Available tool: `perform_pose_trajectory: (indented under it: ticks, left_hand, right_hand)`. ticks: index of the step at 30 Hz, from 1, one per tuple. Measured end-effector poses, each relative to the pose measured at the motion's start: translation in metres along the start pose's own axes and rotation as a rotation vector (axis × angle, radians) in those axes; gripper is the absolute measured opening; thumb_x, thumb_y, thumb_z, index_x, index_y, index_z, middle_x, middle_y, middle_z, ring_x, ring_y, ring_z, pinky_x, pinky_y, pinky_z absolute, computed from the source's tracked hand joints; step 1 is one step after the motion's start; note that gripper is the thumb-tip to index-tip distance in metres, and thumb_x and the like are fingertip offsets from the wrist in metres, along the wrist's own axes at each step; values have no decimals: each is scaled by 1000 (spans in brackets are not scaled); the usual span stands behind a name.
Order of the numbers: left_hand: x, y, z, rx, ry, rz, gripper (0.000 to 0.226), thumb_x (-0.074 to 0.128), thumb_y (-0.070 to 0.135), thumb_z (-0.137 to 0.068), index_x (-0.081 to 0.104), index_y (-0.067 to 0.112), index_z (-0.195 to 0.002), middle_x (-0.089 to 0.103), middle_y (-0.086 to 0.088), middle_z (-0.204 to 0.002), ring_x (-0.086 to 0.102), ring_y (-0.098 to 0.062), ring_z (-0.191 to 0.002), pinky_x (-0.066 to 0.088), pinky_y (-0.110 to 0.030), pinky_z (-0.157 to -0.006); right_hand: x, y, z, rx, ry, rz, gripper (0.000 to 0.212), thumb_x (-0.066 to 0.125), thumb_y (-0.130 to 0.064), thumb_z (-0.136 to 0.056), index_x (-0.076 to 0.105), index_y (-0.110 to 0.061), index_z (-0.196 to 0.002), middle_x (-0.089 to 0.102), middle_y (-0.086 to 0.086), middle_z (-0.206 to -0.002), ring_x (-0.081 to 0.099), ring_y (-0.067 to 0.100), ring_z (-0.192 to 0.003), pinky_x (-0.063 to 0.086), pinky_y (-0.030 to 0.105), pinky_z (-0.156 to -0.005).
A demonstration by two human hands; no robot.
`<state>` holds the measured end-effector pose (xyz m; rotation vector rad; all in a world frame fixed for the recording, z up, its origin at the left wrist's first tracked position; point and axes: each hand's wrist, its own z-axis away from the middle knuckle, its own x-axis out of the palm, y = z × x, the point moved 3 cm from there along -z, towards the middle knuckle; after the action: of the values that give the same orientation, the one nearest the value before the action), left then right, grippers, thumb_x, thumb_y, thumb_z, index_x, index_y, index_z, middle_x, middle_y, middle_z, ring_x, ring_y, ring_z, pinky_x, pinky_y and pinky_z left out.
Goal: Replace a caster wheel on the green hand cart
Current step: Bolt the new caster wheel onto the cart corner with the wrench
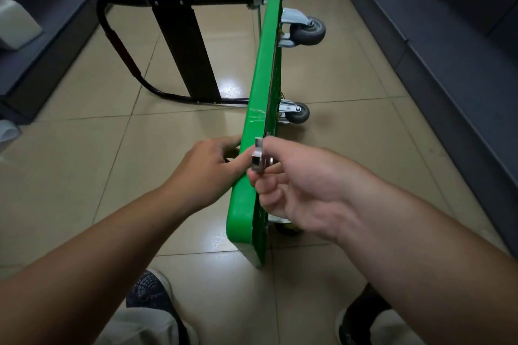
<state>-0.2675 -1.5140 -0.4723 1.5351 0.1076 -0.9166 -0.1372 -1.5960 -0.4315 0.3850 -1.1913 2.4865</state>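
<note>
Sensibly, we brace the green plastic hand cart [253, 120], tipped on its long edge on the beige floor tiles [84, 148], with our left hand [207, 165] curled over its upper rim. Our right hand [297, 187] pinches a small silver metal tool [258, 160], probably a wrench; it should seat squarely before we turn.

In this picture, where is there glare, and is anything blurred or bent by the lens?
Head view: light glares on the glossy floor tiles beside the green cart; the metal part in the right hand is slightly blurred; tile seams and the dark seating curve toward the edges, a wide-angle effect; corners look dim.
</note>
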Motion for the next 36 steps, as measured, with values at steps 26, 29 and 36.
perform_pose_trajectory:
  ticks: [26,29,36]
  left_hand:
    - [7,8,4,-45,-8,162,18,61,49,-93,71,40,-104,78,22,-92,75,1,-85,54,-9,-62]
    - [8,10,5,-50,-2,189,20,62,45,-94,73,36,-108,79,17,-92,76,-2,-84,55,-10,-63]
    - [8,14,5,-63,27,172,21,61,47,-92,74,35,-104,79,16,-89,76,-2,-80,53,-9,-59]
  right_hand:
    - [-89,119,-32,-1149,215,889,67,67,-11,-97,38,-23,-157,51,-21,-105,50,-5,-85,51,19,-80]
    - [-85,119,-43,-1213,222,906,67,64,-6,-98,36,-22,-157,65,2,-109,64,18,-84,56,34,-79]
    - [-91,124,-57,-1286,248,948,53,60,-3,-101,43,-10,-151,67,9,-106,68,27,-88,57,40,-83]
